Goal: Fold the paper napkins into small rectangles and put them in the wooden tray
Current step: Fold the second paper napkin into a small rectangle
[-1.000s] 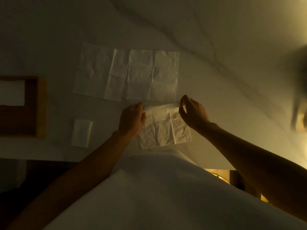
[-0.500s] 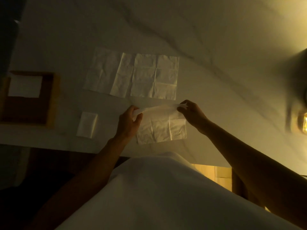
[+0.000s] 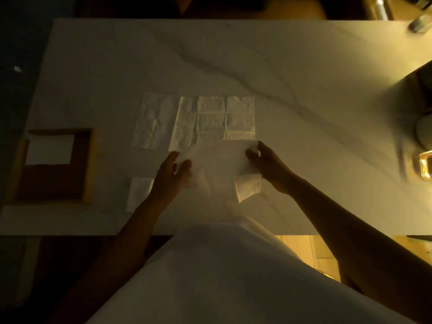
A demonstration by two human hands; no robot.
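I hold a white paper napkin [image 3: 217, 164] over the table's near middle, its far edge lifted and curving toward me. My left hand [image 3: 171, 174] pinches its left far corner; my right hand [image 3: 265, 163] pinches its right far corner. Behind it lie two unfolded napkins side by side, one at the left [image 3: 153, 122] and one at the right [image 3: 217, 120]. A small folded napkin [image 3: 138, 192] lies left of my left wrist. The wooden tray [image 3: 90, 164] sits at the left with a folded white napkin [image 3: 50, 149] in its far part.
The white marble table [image 3: 304, 90] stretches wide to the right. At its right edge stand a pale round object [image 3: 424, 132] and a glowing glass item [image 3: 423, 167]. Metal objects [image 3: 420, 22] stand at the far right corner. The near table edge runs just before my body.
Both hands have lifted the napkin's far edge off the table and brought it over toward me; the sheet now arches up. The camera view has tilted up to show more of the table.
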